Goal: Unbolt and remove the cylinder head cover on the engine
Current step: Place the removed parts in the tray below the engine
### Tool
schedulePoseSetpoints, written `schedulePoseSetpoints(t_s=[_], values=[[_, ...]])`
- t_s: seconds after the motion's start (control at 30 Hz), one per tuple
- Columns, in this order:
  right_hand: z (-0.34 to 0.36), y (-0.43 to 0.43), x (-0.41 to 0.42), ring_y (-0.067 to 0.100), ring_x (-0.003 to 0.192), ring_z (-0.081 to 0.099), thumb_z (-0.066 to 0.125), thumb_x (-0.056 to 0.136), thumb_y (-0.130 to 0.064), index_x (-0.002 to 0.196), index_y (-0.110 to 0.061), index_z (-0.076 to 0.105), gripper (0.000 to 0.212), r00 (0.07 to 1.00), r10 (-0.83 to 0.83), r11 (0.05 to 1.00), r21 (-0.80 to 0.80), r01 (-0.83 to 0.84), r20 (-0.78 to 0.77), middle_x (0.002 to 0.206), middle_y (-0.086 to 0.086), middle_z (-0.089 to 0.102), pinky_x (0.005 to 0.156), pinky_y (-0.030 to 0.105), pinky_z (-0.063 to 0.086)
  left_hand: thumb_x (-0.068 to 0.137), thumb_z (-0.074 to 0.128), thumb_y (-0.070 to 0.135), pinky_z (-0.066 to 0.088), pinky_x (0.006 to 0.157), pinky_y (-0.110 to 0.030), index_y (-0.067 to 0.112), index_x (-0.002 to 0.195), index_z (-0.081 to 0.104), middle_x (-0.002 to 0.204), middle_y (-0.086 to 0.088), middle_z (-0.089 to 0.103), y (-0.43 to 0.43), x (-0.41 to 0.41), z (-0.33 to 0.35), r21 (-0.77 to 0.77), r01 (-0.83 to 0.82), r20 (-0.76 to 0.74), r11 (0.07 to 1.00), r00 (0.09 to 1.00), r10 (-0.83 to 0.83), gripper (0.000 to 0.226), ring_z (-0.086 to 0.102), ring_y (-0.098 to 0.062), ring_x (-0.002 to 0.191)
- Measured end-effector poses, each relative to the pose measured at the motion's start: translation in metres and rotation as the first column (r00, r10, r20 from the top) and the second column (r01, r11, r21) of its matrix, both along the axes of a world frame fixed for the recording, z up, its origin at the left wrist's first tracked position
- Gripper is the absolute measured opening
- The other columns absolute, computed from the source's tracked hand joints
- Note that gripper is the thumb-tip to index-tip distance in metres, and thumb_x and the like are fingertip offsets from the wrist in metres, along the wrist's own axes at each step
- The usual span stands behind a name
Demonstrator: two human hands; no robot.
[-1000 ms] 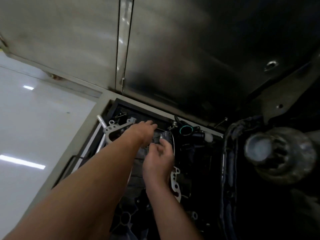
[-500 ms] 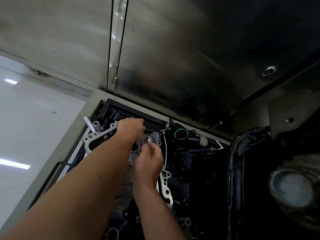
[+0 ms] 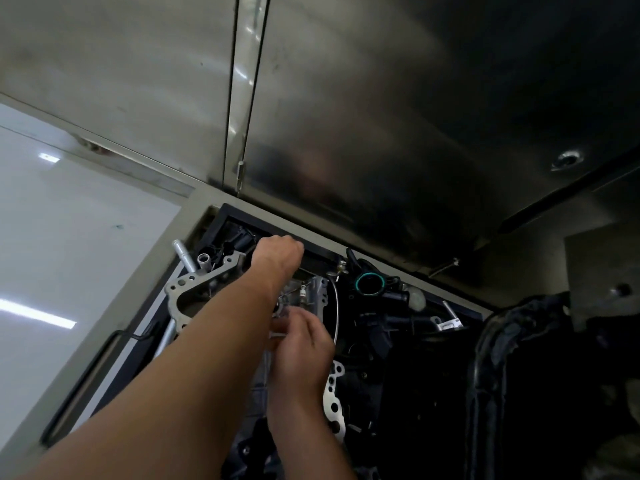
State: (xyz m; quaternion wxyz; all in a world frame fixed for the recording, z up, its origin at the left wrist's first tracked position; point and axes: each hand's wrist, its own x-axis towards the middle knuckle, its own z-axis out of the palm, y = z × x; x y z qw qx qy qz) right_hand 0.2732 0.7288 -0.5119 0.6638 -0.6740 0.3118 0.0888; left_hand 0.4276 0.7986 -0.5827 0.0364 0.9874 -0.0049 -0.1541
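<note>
Both hands reach into a black parts tray. My left hand is at the tray's far rim with its fingers curled down out of sight. What it holds, if anything, is hidden. My right hand is just behind it, fingers curled and pinching a small pale metal part. A spark plug lies just beyond its fingertips on a silver casting. No cylinder head cover can be told apart from the other parts. Dark engine parts fill the lower right.
The tray holds a silver bracket with holes, a silver tube, a black hose fitting with a green ring and a perforated silver gasket. A steel cabinet wall stands behind. A black handle runs along the left side.
My left hand has moved farther forward to the tray's back rim and curled its fingers down. My right hand has closed its fingers and stayed near the spark plug. The view has shifted left.
</note>
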Motion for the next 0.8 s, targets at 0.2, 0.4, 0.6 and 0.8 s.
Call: schedulePoseSetpoints(t_s=[0.2,0.4,0.6,0.8], values=[[-0.001,-0.006,-0.008,0.013,0.048,0.049,0.049,0.098,-0.003,0.073,-0.008,0.067,0.031,0.999,0.043,0.998,0.047,-0.044,0.020,0.057,0.006,0.058,0.044,0.025,0.038,0.095,0.055,0.005,0.047,0.088,-0.041,0.011,0.130,0.055,0.128,-0.011,0.061,0.002,0.005,-0.001,-0.017,0.052,-0.186,0.999,0.981,-0.054,0.035,0.059,-0.031,0.116],[-0.003,-0.007,-0.017,0.011,0.043,0.045,0.046,0.100,-0.005,0.079,-0.003,0.064,0.028,0.997,0.078,0.997,-0.020,-0.078,0.012,0.056,0.004,0.058,0.042,0.021,0.036,0.097,0.057,0.014,0.047,0.095,-0.041,0.005,0.133,0.048,0.132,-0.016,0.053,0.017,-0.018,0.024,-0.029,0.145,-0.042,0.989,0.988,-0.146,0.039,0.054,-0.032,0.121],[0.026,0.013,-0.037,0.013,0.051,0.048,0.048,0.099,-0.011,0.074,-0.011,0.063,0.030,0.984,0.180,0.983,-0.026,-0.180,0.000,0.062,0.003,0.060,0.047,0.025,0.036,0.098,0.053,0.017,0.043,0.077,-0.035,0.008,0.112,0.050,0.115,-0.016,0.060,0.055,-0.081,0.069,-0.325,-0.029,-0.056,0.945,0.998,0.011,0.016,0.056,-0.026,0.093],[0.104,0.039,-0.053,0.010,0.058,0.064,0.055,0.098,-0.022,0.077,-0.012,0.066,0.025,0.986,0.153,0.980,0.122,-0.159,0.062,0.068,0.000,0.069,0.049,0.020,0.048,0.100,0.049,0.018,0.044,0.069,-0.028,0.003,0.099,0.064,0.085,-0.005,0.065,0.065,-0.167,0.157,-0.680,-0.231,-0.079,0.696,0.967,0.244,0.021,0.059,-0.017,0.078]])
